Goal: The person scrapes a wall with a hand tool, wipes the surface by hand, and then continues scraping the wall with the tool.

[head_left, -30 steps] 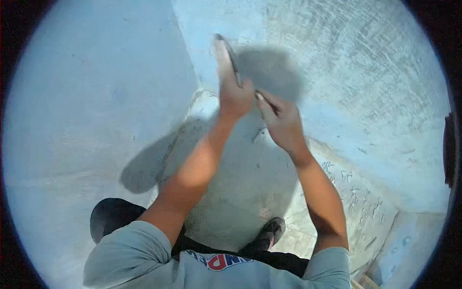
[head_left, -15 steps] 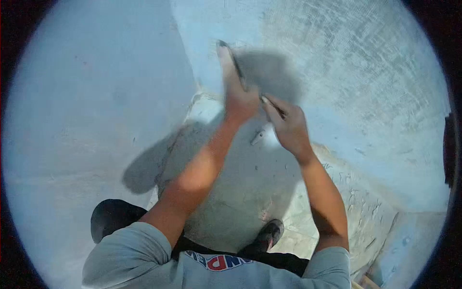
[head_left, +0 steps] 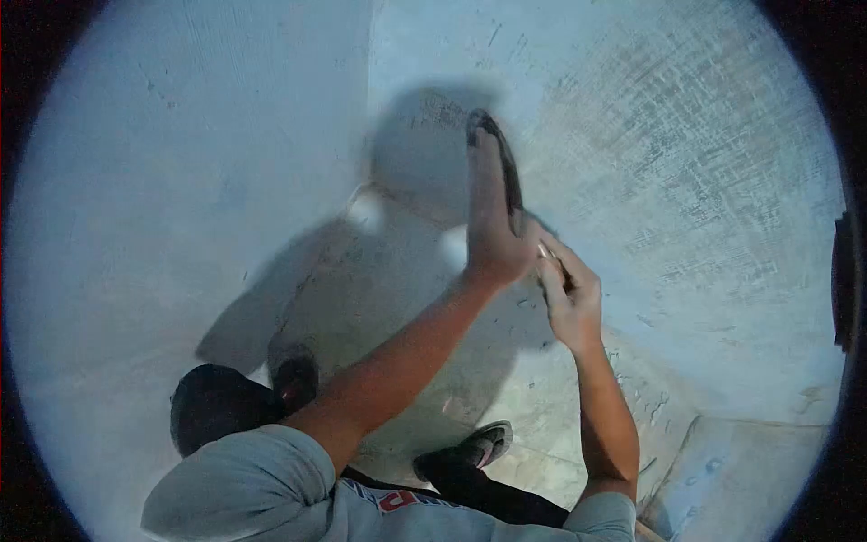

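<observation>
My left hand (head_left: 495,217) reaches up beside the wall with its fingers stretched out along a dark, flat tool (head_left: 511,172). The tool's dark edge shows past the fingertips and down the right side of the fingers; its exact kind is hard to tell. Just below and to the right, my right hand (head_left: 574,291) is closed, thumb and fingers pinched together near the left palm. It seems to grip the tool's lower end, which is mostly hidden between the hands. The right-hand wall (head_left: 686,163), pale blue with grey crosshatched scuffs, lies behind both hands.
A smooth pale wall (head_left: 181,208) stands on the left and meets the other wall at a corner. The stained floor (head_left: 388,307) lies below, with my dark shoes (head_left: 488,443) on it. Shadows of my head and arms fall over the corner.
Both hands and the dark tool have shifted right and lower in the view. The camera view has moved too, and a second shoe shows at the left.
</observation>
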Action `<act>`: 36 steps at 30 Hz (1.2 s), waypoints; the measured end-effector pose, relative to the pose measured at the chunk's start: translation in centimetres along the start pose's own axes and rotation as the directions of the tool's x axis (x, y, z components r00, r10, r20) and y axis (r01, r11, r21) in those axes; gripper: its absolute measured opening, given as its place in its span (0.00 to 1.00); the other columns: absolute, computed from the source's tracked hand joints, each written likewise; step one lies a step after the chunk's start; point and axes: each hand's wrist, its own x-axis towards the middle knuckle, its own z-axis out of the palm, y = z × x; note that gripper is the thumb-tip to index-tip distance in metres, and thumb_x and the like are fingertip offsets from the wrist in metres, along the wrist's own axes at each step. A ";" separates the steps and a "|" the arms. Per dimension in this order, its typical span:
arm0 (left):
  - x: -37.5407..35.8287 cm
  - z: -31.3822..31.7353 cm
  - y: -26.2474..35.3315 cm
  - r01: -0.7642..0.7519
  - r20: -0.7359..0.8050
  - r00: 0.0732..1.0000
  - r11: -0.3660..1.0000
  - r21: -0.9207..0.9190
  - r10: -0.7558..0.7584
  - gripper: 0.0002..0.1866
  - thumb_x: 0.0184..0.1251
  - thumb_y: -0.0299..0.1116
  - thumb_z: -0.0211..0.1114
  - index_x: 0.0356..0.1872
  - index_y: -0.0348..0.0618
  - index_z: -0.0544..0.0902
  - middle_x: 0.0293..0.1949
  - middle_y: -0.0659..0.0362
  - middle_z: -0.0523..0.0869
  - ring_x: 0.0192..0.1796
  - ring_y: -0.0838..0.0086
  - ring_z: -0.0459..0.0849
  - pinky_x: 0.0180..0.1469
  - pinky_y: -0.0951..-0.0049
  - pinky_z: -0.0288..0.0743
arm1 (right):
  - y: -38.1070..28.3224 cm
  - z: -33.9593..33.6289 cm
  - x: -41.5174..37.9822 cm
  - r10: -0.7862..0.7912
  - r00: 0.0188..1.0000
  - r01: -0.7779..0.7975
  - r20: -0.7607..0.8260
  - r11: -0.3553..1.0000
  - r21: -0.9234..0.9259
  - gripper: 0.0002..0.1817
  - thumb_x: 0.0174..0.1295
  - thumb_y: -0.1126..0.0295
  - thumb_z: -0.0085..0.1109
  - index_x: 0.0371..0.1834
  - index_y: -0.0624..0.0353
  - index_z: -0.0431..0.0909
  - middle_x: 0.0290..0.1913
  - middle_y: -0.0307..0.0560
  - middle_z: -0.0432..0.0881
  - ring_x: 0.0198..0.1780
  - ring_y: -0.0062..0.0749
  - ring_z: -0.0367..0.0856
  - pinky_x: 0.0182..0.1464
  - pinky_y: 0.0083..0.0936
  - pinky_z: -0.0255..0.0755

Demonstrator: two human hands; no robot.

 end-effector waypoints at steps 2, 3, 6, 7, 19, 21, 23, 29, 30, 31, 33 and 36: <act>0.0 -0.1 2.0 0.040 0.034 0.999 0.998 -0.053 -0.038 0.55 0.59 0.17 0.58 0.91 0.33 0.45 0.90 0.34 0.48 0.91 0.35 0.43 0.91 0.38 0.37 | -0.5 -1.0 -1.4 0.045 0.999 -0.044 -0.017 0.998 0.051 0.20 0.79 0.73 0.65 0.71 0.65 0.85 0.44 0.41 0.91 0.41 0.18 0.80 0.45 0.21 0.76; 0.3 -0.1 2.5 0.059 0.051 0.997 0.996 -0.074 -0.055 0.54 0.58 0.16 0.57 0.91 0.33 0.46 0.90 0.33 0.48 0.91 0.34 0.44 0.90 0.37 0.37 | -0.5 -1.2 -1.5 0.067 0.998 -0.065 -0.021 0.995 0.081 0.21 0.80 0.73 0.65 0.72 0.64 0.84 0.44 0.38 0.90 0.40 0.16 0.79 0.44 0.20 0.75; 2.3 -1.7 -0.7 -0.044 -0.069 0.997 0.996 -0.074 0.039 0.53 0.59 0.17 0.58 0.90 0.32 0.49 0.89 0.34 0.50 0.91 0.36 0.44 0.91 0.40 0.39 | -1.1 1.7 0.8 -0.013 0.999 0.012 0.050 1.000 0.006 0.22 0.81 0.72 0.62 0.76 0.60 0.83 0.42 0.35 0.87 0.40 0.12 0.76 0.42 0.17 0.70; 3.3 -2.9 -0.6 -0.019 -0.045 0.999 0.998 -0.062 0.016 0.51 0.61 0.19 0.58 0.90 0.31 0.49 0.89 0.34 0.50 0.92 0.37 0.44 0.91 0.41 0.40 | -1.8 2.1 1.8 0.026 0.995 -0.023 0.100 0.999 -0.030 0.23 0.82 0.72 0.59 0.78 0.57 0.80 0.38 0.35 0.85 0.34 0.13 0.76 0.37 0.18 0.70; 4.0 -3.8 0.9 -0.089 0.094 0.993 0.985 0.147 0.076 0.52 0.62 0.16 0.55 0.91 0.32 0.45 0.90 0.38 0.53 0.92 0.50 0.50 0.90 0.58 0.47 | -0.7 1.1 2.9 -0.014 0.964 -0.096 0.267 0.914 0.394 0.23 0.82 0.70 0.55 0.77 0.60 0.80 0.34 0.39 0.82 0.29 0.23 0.78 0.36 0.25 0.75; 5.0 -5.6 -0.3 0.078 0.065 0.994 0.989 0.127 -0.086 0.50 0.66 0.17 0.54 0.91 0.33 0.45 0.88 0.38 0.57 0.88 0.50 0.58 0.87 0.61 0.51 | -0.1 3.6 4.3 -0.151 0.973 0.087 0.176 0.941 0.326 0.23 0.82 0.69 0.56 0.76 0.60 0.81 0.35 0.38 0.84 0.33 0.25 0.79 0.41 0.27 0.77; 5.5 -6.4 0.7 0.142 0.120 0.980 0.983 0.116 -0.156 0.50 0.69 0.21 0.54 0.91 0.34 0.43 0.88 0.37 0.56 0.87 0.49 0.59 0.87 0.62 0.52 | -0.3 4.5 5.0 -0.211 0.965 0.147 0.158 0.929 0.340 0.22 0.82 0.68 0.56 0.74 0.60 0.83 0.36 0.38 0.85 0.37 0.26 0.80 0.44 0.28 0.77; 2.3 -1.8 3.2 0.149 0.213 0.956 0.958 0.244 -0.203 0.53 0.69 0.27 0.58 0.91 0.31 0.38 0.90 0.35 0.48 0.91 0.46 0.48 0.90 0.58 0.44 | -0.1 -4.0 2.4 0.089 0.946 -0.191 0.310 0.930 0.315 0.22 0.81 0.67 0.57 0.74 0.58 0.83 0.38 0.40 0.85 0.39 0.22 0.79 0.45 0.25 0.75; 2.6 -2.3 2.7 0.084 0.213 0.966 0.960 0.266 -0.143 0.53 0.68 0.27 0.57 0.91 0.30 0.38 0.90 0.34 0.48 0.91 0.45 0.49 0.90 0.57 0.45 | -0.3 -3.4 2.4 0.072 0.950 -0.173 0.304 0.931 0.321 0.22 0.82 0.67 0.57 0.74 0.58 0.84 0.38 0.40 0.85 0.39 0.21 0.78 0.44 0.25 0.75; 3.0 -3.0 2.1 0.027 0.212 0.973 0.958 0.286 -0.090 0.53 0.68 0.27 0.57 0.90 0.30 0.39 0.89 0.33 0.49 0.90 0.45 0.50 0.89 0.57 0.45 | -0.8 -2.6 2.6 0.059 0.951 -0.161 0.303 0.933 0.321 0.22 0.82 0.67 0.57 0.75 0.57 0.84 0.38 0.40 0.85 0.38 0.21 0.78 0.44 0.25 0.75; 4.1 -4.3 1.3 0.013 0.181 0.982 0.975 0.224 -0.054 0.52 0.68 0.27 0.56 0.90 0.29 0.40 0.89 0.32 0.50 0.90 0.44 0.52 0.89 0.57 0.47 | -1.6 -0.6 3.3 0.015 0.954 -0.121 0.298 0.933 0.340 0.22 0.82 0.66 0.57 0.75 0.56 0.84 0.38 0.39 0.85 0.36 0.21 0.77 0.42 0.25 0.74; 5.8 -5.5 0.0 0.023 0.187 0.980 0.979 0.202 -0.062 0.55 0.65 0.26 0.59 0.90 0.29 0.37 0.88 0.31 0.52 0.88 0.43 0.56 0.88 0.57 0.49 | -1.3 1.5 4.5 -0.043 0.969 -0.048 0.244 0.933 0.357 0.22 0.82 0.64 0.57 0.75 0.55 0.84 0.37 0.39 0.84 0.32 0.22 0.75 0.39 0.26 0.74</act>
